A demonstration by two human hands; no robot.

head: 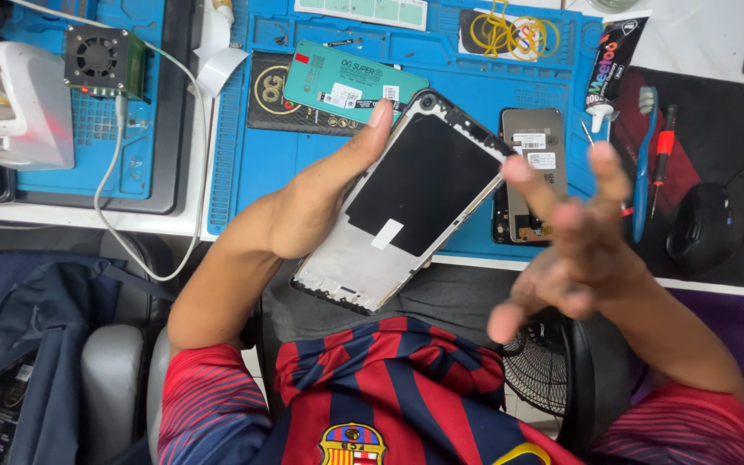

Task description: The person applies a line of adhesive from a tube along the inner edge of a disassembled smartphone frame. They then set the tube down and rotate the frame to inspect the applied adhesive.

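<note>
Blue silicone repair mat (303,164) covers the bench. Above its near edge my left hand (312,207) grips a silver phone frame with black panel (406,198), tilted. My right hand (574,237) is blurred beside it, fingers spread, empty.

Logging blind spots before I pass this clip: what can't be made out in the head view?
- Right hand: motion-blurred; finger pose unclear, and whether it holds anything.
- Phone frame: far face turned away; left hand covers its left edge.
- Second phone on the blue mat: lower left hidden behind the frame and blurred fingers.
- Desk fan: mostly hidden by the right forearm.
</note>
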